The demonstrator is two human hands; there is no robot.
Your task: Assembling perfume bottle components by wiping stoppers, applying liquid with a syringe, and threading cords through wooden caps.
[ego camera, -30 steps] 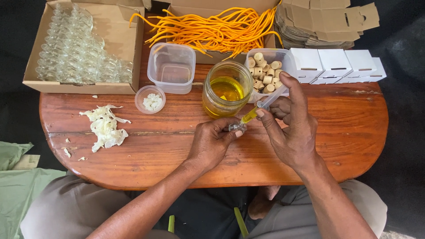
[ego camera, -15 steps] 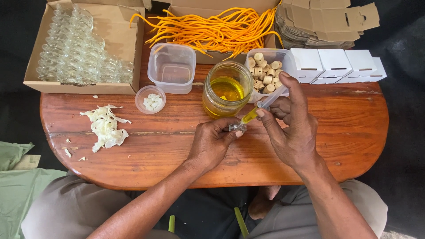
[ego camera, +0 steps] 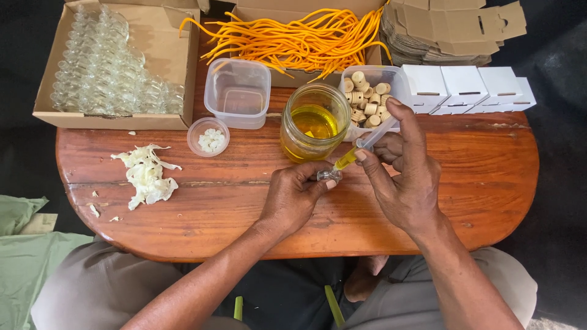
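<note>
- Small clear glass vial [ego camera: 330,175] sits pinched in the left hand [ego camera: 293,198] above the oval reddish wooden table [ego camera: 489,177].
- Right hand [ego camera: 403,177] grips a clear plastic syringe of yellow liquid [ego camera: 361,148], tip at the vial, just beside the glass jar of yellow oil [ego camera: 313,131].

A small home-craft packing station: an oval wooden worktop [ego camera: 477,183] crowded with a cardboard box of tiny glass vials [ego camera: 110,67], orange cords [ego camera: 293,40], a tub of corks [ego camera: 370,98], flat cartons [ego camera: 452,30], white boxes [ego camera: 468,88], an oil jar [ego camera: 313,125].

tilted yellow-filled syringe [ego camera: 358,151], tiny glass vial [ego camera: 330,175]
</note>
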